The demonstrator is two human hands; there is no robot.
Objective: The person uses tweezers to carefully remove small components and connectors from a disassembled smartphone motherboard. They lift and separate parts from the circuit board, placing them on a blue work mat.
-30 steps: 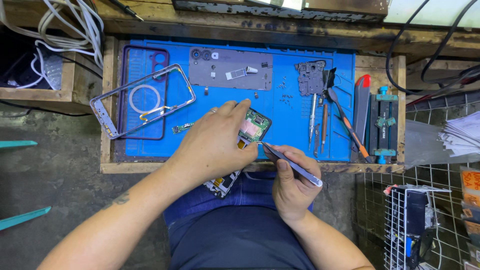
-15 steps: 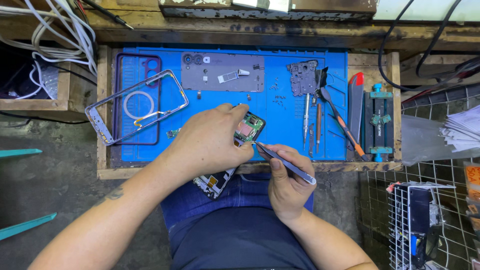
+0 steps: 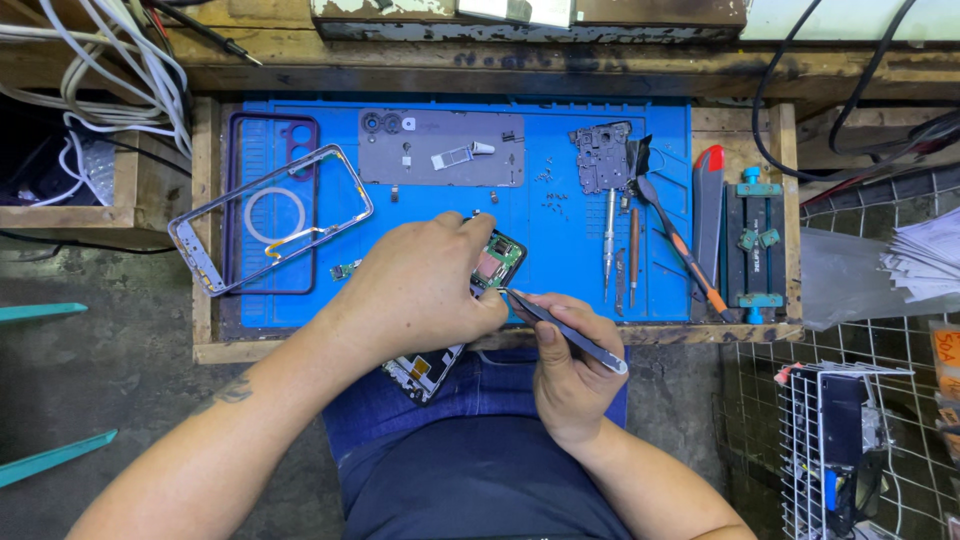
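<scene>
The left hand [image 3: 425, 290] lies closed over an opened phone [image 3: 470, 300], fingers wrapped across its middle so that only the green board at its upper end and the lower end, which juts past the front edge of the bench toward the lap, can be seen. The right hand [image 3: 565, 365] is pinched shut on a pair of tweezers [image 3: 560, 328], held like a pen; the tip meets the phone just beside the left thumb, near the front edge of the blue mat [image 3: 560, 260].

Out from the hands, a screwdriver [image 3: 609, 235] and a few slim metal tools lie upright on the right part of the mat, with an orange-handled pry tool [image 3: 680, 245] slanting beside them. Above these, a small grey metal plate [image 3: 603, 158] sits near the far right corner of the mat. A grey back cover [image 3: 440, 148] lies flat along the far edge, in the middle. Toward the left edge, a clear phone case [image 3: 270, 218] rests tilted over a purple case [image 3: 270, 130]. On the bare wood at the right end of the bench stand a red-tipped blade [image 3: 708, 215] and a teal clamp [image 3: 758, 245]. White cables [image 3: 110, 70] hang over the far left corner.
</scene>
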